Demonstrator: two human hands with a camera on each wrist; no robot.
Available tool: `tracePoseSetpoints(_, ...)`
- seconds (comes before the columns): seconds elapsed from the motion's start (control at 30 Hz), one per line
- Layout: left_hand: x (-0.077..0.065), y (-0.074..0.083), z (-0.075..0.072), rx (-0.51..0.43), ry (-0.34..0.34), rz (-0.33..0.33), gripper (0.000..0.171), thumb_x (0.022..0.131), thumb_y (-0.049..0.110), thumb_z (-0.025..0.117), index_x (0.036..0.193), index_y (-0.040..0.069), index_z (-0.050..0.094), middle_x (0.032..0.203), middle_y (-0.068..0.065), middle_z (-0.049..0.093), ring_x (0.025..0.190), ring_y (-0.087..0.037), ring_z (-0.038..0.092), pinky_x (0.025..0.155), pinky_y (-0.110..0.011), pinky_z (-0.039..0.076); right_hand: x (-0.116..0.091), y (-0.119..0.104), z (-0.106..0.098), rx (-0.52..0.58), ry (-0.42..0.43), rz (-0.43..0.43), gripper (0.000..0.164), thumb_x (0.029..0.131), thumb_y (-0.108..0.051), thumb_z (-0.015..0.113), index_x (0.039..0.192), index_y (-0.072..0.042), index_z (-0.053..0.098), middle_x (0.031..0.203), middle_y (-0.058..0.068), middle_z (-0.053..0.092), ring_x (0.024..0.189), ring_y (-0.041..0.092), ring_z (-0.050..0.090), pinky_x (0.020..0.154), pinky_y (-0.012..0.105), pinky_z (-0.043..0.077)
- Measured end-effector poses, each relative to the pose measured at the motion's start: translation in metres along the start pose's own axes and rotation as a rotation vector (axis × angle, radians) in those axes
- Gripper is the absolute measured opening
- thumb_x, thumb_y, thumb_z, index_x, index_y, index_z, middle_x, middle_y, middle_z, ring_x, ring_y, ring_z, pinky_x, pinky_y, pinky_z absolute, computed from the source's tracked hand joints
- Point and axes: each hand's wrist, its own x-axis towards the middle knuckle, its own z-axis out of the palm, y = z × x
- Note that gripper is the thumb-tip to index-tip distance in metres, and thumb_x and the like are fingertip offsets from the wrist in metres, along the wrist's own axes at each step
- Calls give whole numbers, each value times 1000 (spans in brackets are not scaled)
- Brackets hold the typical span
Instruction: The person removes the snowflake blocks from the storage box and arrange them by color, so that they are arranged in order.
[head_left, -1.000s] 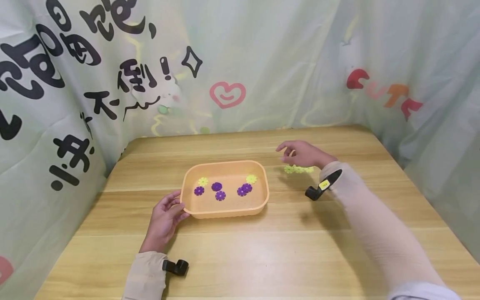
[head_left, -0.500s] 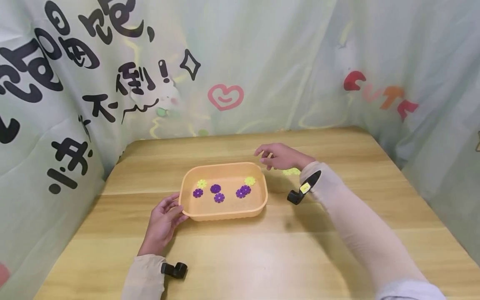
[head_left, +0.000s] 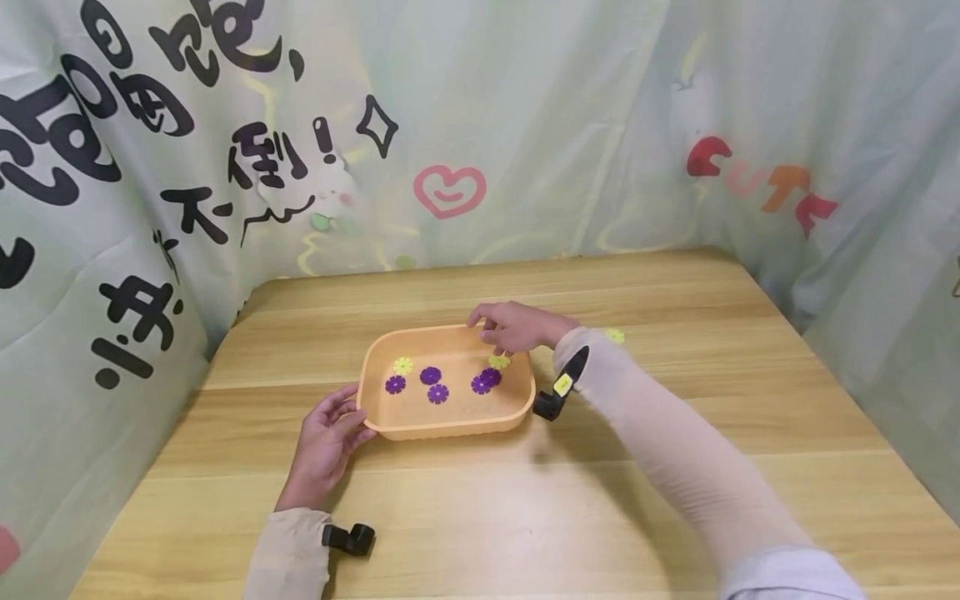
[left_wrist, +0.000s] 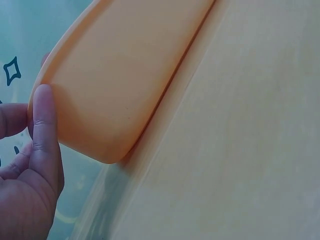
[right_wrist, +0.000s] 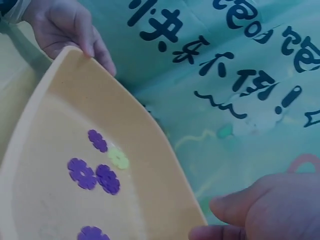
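Tray (head_left: 405, 410), smooth and round-cornered, sits on the wood-grained bench (head_left: 480, 517) with notched discs (head_left: 438, 393) inside, left hand (head_left: 324, 442) pinching its rim, right hand (head_left: 517, 327) curved over its far side, contents indiscernible.

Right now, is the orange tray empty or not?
Not empty: the orange tray holds purple snowflake discs and yellow snowflake discs, visible on its floor.
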Motion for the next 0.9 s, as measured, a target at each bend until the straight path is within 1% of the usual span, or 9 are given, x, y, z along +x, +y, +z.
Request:
tracePoseSetpoints(0.1, 0, 0, 1, -2, -1, 1, 48, 94, -10, 52, 139, -2, 40, 101, -5, 44, 76, -10, 58, 69, -23, 60, 6, -3, 6, -7, -8, 32, 35, 103, -11, 43, 136, 0, 44, 118, 24, 57, 78, 27, 64, 63, 34, 58)
tracePoseSetpoints(0.23, 0, 0, 1, -9, 6, -4, 48, 93, -10, 52, 139, -2, 40, 101, -6, 44, 76, -10, 58, 69, -23, 60, 15, -8, 15, -28, -33, 87, 37, 103, -14, 43, 139, -2, 42, 109, 22, 58, 60, 16, 53, 63, 38, 58)
tracePoseSetpoints(0.3, 0, 0, 1, -13, 10, -7, 48, 93, -11, 51, 139, -2, 40, 101, -6, 45, 75, -9, 58, 69, -22, 60, 19, -10, 19, -40, -61, 130, 38, 103, -16, 43, 140, -5, 42, 105, 20, 58, 56, 13, 49, 67, 41, 58)
tracePoseSetpoints(0.37, -1, 0, 1, -12, 11, -8, 48, 93, -11, 51, 139, -2, 40, 101, -6, 45, 75, -9, 57, 68, -22, 60, 22, -12, 22, -66, -93, 168, 38, 103, -18, 44, 140, -7, 42, 101, 17, 59, 53, 11, 46, 61, 37, 54)
tracePoseSetpoints(0.47, -1, 0, 1, -13, 11, -5, 48, 93, -11, 51, 139, -1, 41, 101, -5, 45, 75, -9, 58, 68, -22, 60, 27, -15, 26, -86, -127, 191, 37, 104, -20, 44, 139, -10, 44, 105, 15, 58, 51, 9, 43, 55, 29, 46)
tracePoseSetpoints(0.57, -1, 0, 1, -14, 9, -2, 47, 93, -11, 52, 138, -1, 42, 100, -5, 45, 75, -9, 58, 68, -22, 60, 32, -16, 31, -64, -141, 163, 36, 104, -19, 44, 138, -9, 45, 117, 15, 56, 59, 10, 46, 57, 25, 43)
tracePoseSetpoints(0.67, -1, 0, 1, -16, 7, -1, 46, 93, -11, 52, 137, -1, 42, 99, -5, 46, 75, -9, 58, 68, -22, 60, 37, -17, 37, -24, -138, 107, 34, 103, -15, 45, 136, -6, 47, 127, 15, 53, 76, 16, 57, 65, 24, 50)
tracePoseSetpoints(0.77, -1, 0, 1, -12, 8, -1, 46, 93, -11, 52, 137, -1, 42, 100, -5, 45, 75, -9, 58, 68, -22, 60, 43, -15, 42, 4, -134, 54, 32, 102, -10, 46, 133, -5, 49, 120, 15, 58, 95, 22, 60, 73, 26, 54)
tracePoseSetpoints(0.9, -1, 0, 1, -1, 7, -4, 47, 94, -11, 51, 139, -1, 41, 100, -5, 45, 76, -9, 58, 69, -22, 60, 47, -12, 45, 64, -150, 2, 31, 100, -6, 48, 131, -5, 52, 114, 15, 61, 101, 27, 60, 78, 30, 56)
